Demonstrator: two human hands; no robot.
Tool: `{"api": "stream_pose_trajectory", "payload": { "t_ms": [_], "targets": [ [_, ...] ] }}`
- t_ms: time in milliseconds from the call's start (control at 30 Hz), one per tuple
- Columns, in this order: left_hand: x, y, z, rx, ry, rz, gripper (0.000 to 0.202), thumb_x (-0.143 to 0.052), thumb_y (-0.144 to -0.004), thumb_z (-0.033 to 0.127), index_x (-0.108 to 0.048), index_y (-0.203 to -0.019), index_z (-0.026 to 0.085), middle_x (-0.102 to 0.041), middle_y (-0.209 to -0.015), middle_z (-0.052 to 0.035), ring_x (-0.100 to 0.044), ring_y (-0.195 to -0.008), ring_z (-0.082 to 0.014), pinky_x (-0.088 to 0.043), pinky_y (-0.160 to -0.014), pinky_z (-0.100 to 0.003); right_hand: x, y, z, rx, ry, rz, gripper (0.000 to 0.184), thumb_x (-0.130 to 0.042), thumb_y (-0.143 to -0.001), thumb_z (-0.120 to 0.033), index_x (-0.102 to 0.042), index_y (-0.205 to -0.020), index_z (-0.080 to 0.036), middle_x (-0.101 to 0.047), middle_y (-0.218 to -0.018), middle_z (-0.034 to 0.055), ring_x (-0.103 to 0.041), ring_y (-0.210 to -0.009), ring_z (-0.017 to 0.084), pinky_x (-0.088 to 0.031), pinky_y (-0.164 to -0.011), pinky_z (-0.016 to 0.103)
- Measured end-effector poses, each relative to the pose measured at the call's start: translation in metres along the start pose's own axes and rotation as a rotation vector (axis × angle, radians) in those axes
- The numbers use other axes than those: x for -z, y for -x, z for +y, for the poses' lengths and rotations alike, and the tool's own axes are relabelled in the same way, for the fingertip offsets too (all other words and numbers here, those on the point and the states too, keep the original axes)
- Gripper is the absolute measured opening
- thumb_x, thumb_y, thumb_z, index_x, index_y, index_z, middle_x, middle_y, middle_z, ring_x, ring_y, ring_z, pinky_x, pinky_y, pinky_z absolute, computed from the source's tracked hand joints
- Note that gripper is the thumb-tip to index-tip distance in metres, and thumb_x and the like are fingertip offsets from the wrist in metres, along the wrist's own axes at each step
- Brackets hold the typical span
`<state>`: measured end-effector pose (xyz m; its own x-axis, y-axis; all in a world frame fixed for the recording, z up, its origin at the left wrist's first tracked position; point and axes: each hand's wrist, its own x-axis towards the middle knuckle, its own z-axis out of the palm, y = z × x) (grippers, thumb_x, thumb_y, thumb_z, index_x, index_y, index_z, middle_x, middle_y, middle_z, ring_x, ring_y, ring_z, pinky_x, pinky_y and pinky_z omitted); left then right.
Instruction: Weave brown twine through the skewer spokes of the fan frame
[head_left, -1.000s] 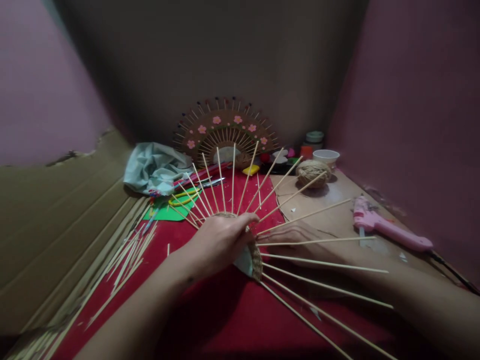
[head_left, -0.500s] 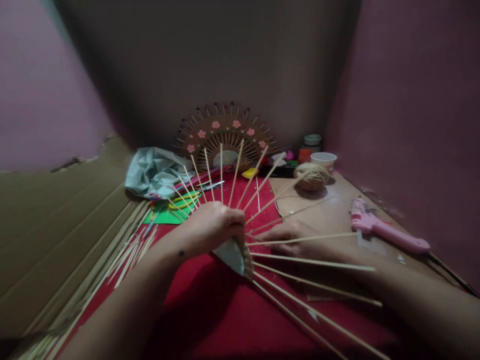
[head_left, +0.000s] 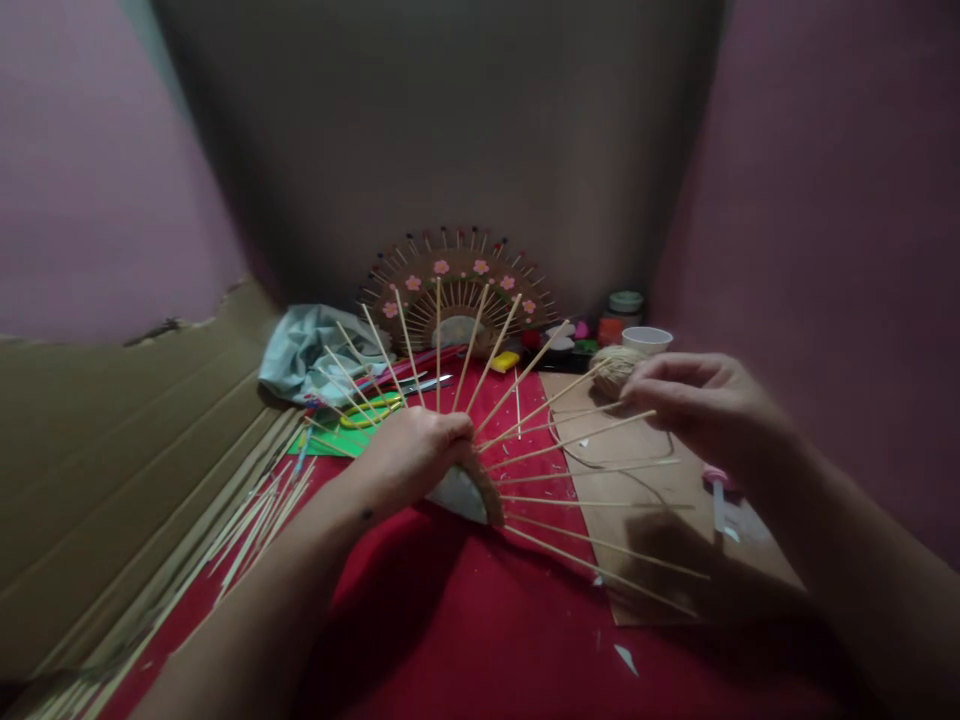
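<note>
A half-round fan frame of thin wooden sticks spreads out from a pale half-disc with a brown twine-like band along its curved edge. My left hand is closed around the top of this base, its fingertips partly hidden. Out by the stick tips on the right, my right hand is raised in a pinch, apparently on a thin strand of twine; the strand is hard to see between the fingers. Just beside those fingers sits a ball of twine, and loose twine curves over the cardboard below.
A finished fan with pink flowers stands against the back wall. Yellow-handled scissors, a green sheet, a bluish cloth and loose sticks lie left. A white cup and a partly hidden pink glue gun are right.
My right hand has moved from under the sticks near the base out to the right and up, by their tips. My left hand keeps its hold, and the frame has tilted slightly.
</note>
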<state>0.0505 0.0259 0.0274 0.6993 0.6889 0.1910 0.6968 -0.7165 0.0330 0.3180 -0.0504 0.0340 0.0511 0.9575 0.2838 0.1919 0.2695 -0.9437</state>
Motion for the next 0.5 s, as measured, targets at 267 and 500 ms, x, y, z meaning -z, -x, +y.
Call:
{"api": "stream_pose_trajectory", "payload": {
  "t_ms": [267,500],
  "targets": [
    [-0.002,-0.001,-0.002,0.049,-0.019,0.03,0.024,-0.043,-0.079,0.03,-0.057,-0.064,0.019,-0.051,-0.053,0.0001,-0.041,-0.049,-0.0099,-0.026,-0.049,-0.023,0.0,0.011,-0.012,0.08,0.008,0.065,0.006,-0.067,-0.062,-0.029,-0.063,-0.065,-0.024,-0.049,-0.058,0.001,-0.039,-0.05,0.011,-0.027,-0.042,0.026],
    [0.0,0.004,-0.007,0.033,0.039,0.014,0.023,-0.043,-0.08,0.031,-0.059,-0.069,0.019,-0.056,-0.058,0.0005,-0.046,-0.052,-0.0098,-0.03,-0.051,-0.021,0.016,-0.001,-0.001,-0.016,0.04,-0.099,0.007,-0.066,-0.062,-0.025,-0.063,-0.068,-0.023,-0.049,-0.056,-0.0023,-0.036,-0.046,0.007,-0.024,-0.04,0.022]
  ]
}}
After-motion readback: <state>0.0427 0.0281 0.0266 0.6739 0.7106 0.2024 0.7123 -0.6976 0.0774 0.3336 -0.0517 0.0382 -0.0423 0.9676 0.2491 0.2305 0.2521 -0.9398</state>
